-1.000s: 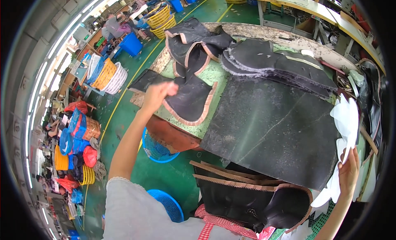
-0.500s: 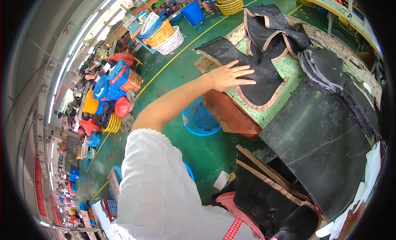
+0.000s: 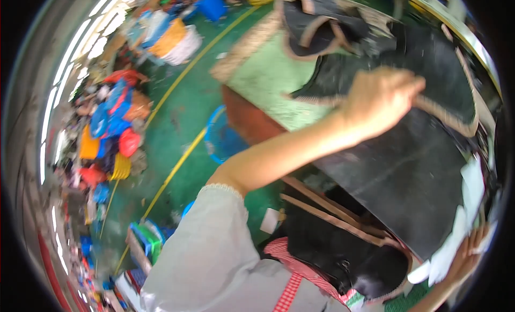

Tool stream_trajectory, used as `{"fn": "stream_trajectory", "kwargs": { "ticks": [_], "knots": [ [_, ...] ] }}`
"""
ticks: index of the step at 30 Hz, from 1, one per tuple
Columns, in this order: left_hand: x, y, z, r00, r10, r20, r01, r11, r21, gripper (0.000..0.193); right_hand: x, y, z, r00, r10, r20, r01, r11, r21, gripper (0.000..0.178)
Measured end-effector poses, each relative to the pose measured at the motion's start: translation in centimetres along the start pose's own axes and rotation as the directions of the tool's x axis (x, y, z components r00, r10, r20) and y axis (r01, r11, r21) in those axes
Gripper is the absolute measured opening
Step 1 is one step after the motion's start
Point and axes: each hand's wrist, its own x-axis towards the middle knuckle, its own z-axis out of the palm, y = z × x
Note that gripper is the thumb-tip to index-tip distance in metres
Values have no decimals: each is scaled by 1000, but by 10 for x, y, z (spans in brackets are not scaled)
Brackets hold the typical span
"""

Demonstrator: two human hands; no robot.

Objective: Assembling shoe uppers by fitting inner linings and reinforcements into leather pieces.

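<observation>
My left hand [image 3: 383,100] is curled over the edge of a black leather piece [image 3: 434,60] with tan zigzag edging, and lifts it above the work surface. Motion blurs the fingers somewhat. Beneath it lies a smooth black sheet [image 3: 397,172]. More edged black pieces [image 3: 316,27] are heaped at the far side of the pale green board [image 3: 263,76]. At the right rim my right hand [image 3: 469,253] is beside white strips [image 3: 448,250]; its fingers are partly hidden. Across my lap rests another black leather piece [image 3: 332,247] with tan edging.
A blue mesh basket [image 3: 214,132] stands on the green floor left of the bench. Farther left are piled baskets and bags [image 3: 115,119]. White and orange baskets [image 3: 179,46] and a blue bin [image 3: 212,6] stand at the back.
My left hand has gone from lying spread on an edged black piece to gripping it. Hand and piece have moved right, over the black sheet. The view has shifted, and my right hand shows more.
</observation>
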Motion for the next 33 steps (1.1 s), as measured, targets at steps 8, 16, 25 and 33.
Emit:
{"fn": "stream_trajectory", "kwargs": {
  "ticks": [8, 16, 25, 33],
  "knots": [
    [-80, 68, 31, 848, 20, 529, 39, 994, -99, 80, 71, 77, 79, 784, 187, -592, -303, 947, -102, 39],
    [-102, 38, -24, 705, -106, 702, 376, 894, -243, 44, 79, 66, 81, 693, 185, -696, -355, 929, -106, 22],
    [-57, -4, -12, 295, -369, 881, 944, 255, -209, 21, 176, 138, 154, 747, 548, -375, -664, 648, -374, 29],
    [-61, -10, -1, 84, -347, 934, 937, 345, 44, 25, 179, 149, 145, 642, 645, -413, -751, 422, -508, 34]
  ]
}}
